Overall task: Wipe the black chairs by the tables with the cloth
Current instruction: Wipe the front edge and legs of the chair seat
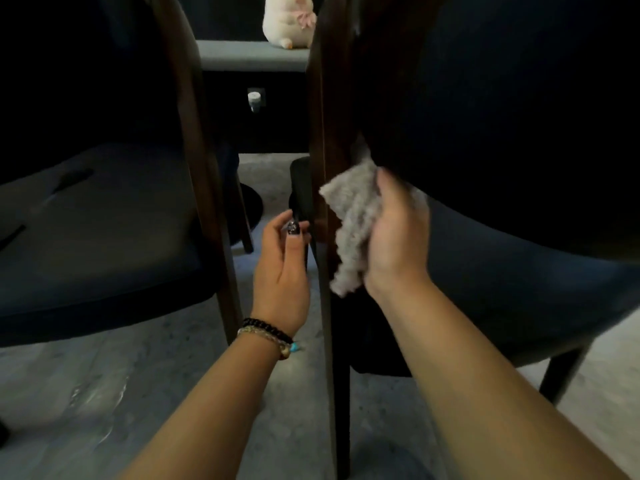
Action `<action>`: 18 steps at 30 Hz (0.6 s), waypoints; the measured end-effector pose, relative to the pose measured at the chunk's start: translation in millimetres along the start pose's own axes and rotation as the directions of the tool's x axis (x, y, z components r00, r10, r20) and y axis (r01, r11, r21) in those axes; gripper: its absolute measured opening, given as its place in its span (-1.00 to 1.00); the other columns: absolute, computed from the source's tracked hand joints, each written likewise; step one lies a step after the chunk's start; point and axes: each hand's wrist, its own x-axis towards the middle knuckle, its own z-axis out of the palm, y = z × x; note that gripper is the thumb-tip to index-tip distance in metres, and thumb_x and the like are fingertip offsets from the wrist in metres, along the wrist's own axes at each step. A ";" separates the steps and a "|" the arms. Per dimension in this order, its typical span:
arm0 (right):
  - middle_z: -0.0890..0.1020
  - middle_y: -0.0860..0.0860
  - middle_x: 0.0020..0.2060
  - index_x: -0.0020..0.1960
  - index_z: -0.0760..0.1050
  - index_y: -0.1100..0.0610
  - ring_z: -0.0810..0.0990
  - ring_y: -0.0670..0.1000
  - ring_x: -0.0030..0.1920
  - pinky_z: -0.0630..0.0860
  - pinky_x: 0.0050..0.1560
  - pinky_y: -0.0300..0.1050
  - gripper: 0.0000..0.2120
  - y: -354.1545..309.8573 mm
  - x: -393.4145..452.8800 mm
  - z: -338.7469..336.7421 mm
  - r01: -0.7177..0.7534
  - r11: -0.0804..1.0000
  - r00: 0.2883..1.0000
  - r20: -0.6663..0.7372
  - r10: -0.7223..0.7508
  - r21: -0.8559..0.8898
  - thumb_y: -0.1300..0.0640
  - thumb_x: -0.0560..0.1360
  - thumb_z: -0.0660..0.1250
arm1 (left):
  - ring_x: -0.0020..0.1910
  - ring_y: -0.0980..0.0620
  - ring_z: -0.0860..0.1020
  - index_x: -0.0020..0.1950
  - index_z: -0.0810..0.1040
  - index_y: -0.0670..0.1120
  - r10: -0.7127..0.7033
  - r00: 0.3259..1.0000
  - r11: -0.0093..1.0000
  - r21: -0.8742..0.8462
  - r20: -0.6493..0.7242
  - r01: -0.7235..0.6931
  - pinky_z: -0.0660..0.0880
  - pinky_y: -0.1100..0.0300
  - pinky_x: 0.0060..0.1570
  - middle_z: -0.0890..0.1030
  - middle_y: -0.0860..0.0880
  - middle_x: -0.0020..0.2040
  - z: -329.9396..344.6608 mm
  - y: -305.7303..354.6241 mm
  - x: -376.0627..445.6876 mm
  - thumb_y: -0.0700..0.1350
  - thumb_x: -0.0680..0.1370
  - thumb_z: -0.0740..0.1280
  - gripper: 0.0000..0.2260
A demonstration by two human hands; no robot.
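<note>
Both arms fwd. L hand (282,268) fingers curled, pinching. R hand (394,233) palm pressed, gripping.

— Up at the top, a white plush toy (288,20) is sitting on a grey ledge (252,55), pink bow (306,19) at its front.

— And just below that ledge, a small white plug-like thing (254,100) on the dark wall, too small to make out.

— Down low, it's a mottled grey floor (173,368), with a glossy patch (97,393) at the left.

— There's a black round base (254,202) standing on that floor further back.
</note>
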 end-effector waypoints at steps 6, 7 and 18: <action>0.69 -0.06 -0.01 0.11 0.58 -0.03 0.65 -0.15 0.03 0.54 0.14 -0.14 -0.81 25.8 -13.5 -22.9 -0.237 0.933 0.951 0.129 0.280 -0.271 -0.01 0.62 0.22 | 0.33 0.08 0.43 0.33 0.33 0.04 -0.077 0.988 0.995 -0.072 -0.132 0.068 0.31 -0.03 0.40 0.48 0.08 0.22 -0.5 7.6 4.2 -0.05 0.69 0.00 -0.75; 0.69 -0.05 -0.01 0.12 0.59 -0.04 0.65 -0.13 0.03 0.53 0.12 -0.13 -0.80 24.6 -12.4 -29.0 -0.299 0.905 0.924 0.145 0.354 -0.302 -0.04 0.61 0.22 | 0.33 0.08 0.42 0.34 0.34 0.02 -0.081 0.987 0.995 -0.073 -0.139 0.071 0.30 -0.03 0.41 0.48 0.06 0.24 0.0 9.9 3.3 -0.06 0.69 -0.01 -0.74; 0.65 -0.06 -0.07 0.03 0.51 -0.04 0.63 -0.21 -0.06 0.51 -0.06 -0.37 -0.86 8.3 -46.5 -49.2 -0.113 0.922 0.952 0.224 0.207 -0.371 0.19 0.58 0.30 | 0.35 0.11 0.41 0.38 0.32 0.03 -0.035 0.990 0.999 -0.038 -0.137 0.030 0.30 -0.08 0.41 0.45 0.01 0.35 5.5 22.9 -12.1 -0.04 0.69 0.00 -0.72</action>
